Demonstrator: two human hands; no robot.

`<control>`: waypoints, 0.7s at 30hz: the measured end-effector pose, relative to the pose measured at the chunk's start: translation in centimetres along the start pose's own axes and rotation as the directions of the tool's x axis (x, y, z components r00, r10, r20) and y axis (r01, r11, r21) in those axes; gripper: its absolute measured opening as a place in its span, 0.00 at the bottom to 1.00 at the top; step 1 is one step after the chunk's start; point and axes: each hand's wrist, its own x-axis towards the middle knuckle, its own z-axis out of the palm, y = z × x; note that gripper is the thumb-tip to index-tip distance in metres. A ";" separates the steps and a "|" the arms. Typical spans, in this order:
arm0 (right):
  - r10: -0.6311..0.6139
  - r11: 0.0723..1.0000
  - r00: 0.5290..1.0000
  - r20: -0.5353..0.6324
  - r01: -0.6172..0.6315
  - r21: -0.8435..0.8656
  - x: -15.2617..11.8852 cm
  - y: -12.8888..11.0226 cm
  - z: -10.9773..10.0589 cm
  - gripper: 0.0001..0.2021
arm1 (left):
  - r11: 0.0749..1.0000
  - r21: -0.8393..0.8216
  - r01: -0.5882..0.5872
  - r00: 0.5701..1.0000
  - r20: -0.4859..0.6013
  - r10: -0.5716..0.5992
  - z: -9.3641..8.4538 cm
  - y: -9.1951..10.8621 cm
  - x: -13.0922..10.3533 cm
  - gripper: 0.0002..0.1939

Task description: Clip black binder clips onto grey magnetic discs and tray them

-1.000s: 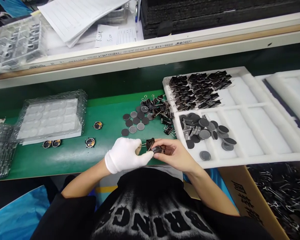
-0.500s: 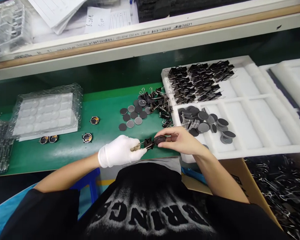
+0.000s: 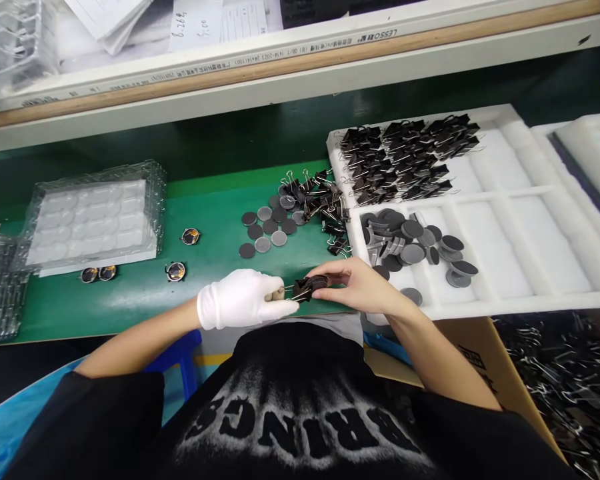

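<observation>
My left hand, in a white glove, pinches the wire handles of a black binder clip near the table's front edge. My bare right hand grips a dark round disc between thumb and fingers. The disc meets the clip's right side, and the two overlap in view. Whether the clip's jaws are around the disc cannot be made out. Just beyond my hands, loose grey discs lie on the green table beside a pile of black clips.
A white foam tray on the right holds clips and grey discs. Clear plastic trays stand at the left, near several small round watch-like pieces. A shelf edge crosses the back. A box of clips sits lower right.
The disc in my right hand and the clip in my left hand have come together; a small gap between them has closed. The whole view has shifted slightly.
</observation>
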 end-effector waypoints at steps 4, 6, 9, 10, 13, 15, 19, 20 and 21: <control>0.071 0.895 0.976 -0.204 0.028 0.445 -0.1 0.3 0.7 0.19 | 0.989 0.064 0.131 0.976 -0.182 -0.117 -1.6 -2.2 0.7 0.20; 0.136 0.762 0.962 -0.236 0.051 0.646 0.0 0.4 1.2 0.22 | 0.947 0.145 0.288 0.893 -0.397 -0.211 -2.2 -3.3 2.1 0.21; 0.180 0.674 0.944 -0.275 0.086 0.734 0.2 0.6 2.1 0.20 | 0.914 0.185 0.362 0.822 -0.526 -0.219 -3.0 -4.1 5.5 0.19; 0.189 0.669 0.936 -0.298 0.099 0.737 0.2 0.6 2.4 0.20 | 0.918 0.190 0.348 0.821 -0.534 -0.201 -3.3 -4.1 7.0 0.19; 0.211 0.654 0.927 -0.309 0.101 0.749 0.0 0.3 3.2 0.20 | 0.914 0.162 0.373 0.804 -0.548 -0.231 -4.3 -3.9 11.4 0.25; 0.212 0.644 0.932 -0.293 0.092 0.759 -0.3 0.1 3.4 0.19 | 0.893 0.115 0.436 0.793 -0.519 -0.320 -5.0 -3.7 14.1 0.32; 0.214 0.649 0.929 -0.303 0.097 0.754 -1.3 -0.1 2.9 0.19 | 0.913 0.046 0.406 0.840 -0.411 -0.353 -6.0 -3.8 16.6 0.25; 0.212 0.653 0.930 -0.301 0.094 0.751 -1.6 -0.1 2.6 0.19 | 0.923 0.037 0.382 0.849 -0.408 -0.335 -6.1 -3.9 16.5 0.22; 0.210 0.658 0.931 -0.300 0.092 0.747 -1.9 -0.1 2.4 0.19 | 0.930 0.034 0.367 0.851 -0.416 -0.321 -6.1 -3.9 16.1 0.21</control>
